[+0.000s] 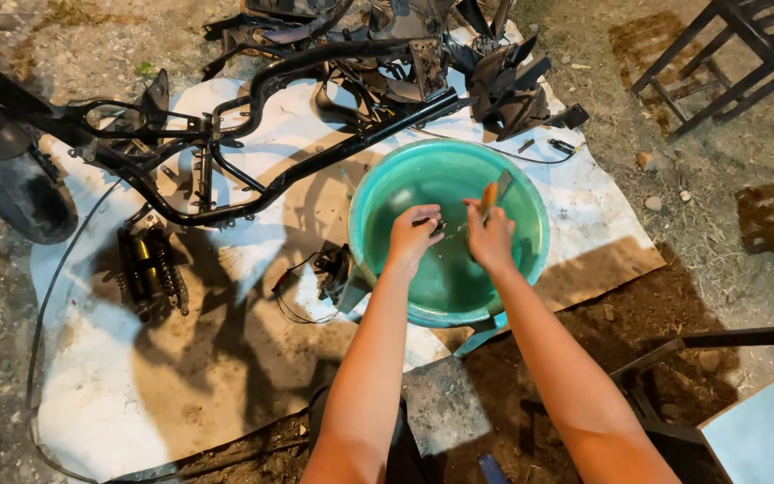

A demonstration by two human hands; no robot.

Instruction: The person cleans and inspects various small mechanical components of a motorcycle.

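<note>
Over the middle of the round teal plastic basin (448, 224), the left hand (412, 235) pinches a small dark metal part (435, 226) while right hand (489, 235) fingers grip an orange-handled brush (494, 194); scrubbing seems underway, needing steady strokes.

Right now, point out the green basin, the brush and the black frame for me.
green basin (530, 193): head view, on its right rim.
brush (497, 189): head view, on the bristle end above the right hand (491, 237).
black frame (315, 161): head view, on the long lower tube.
</note>
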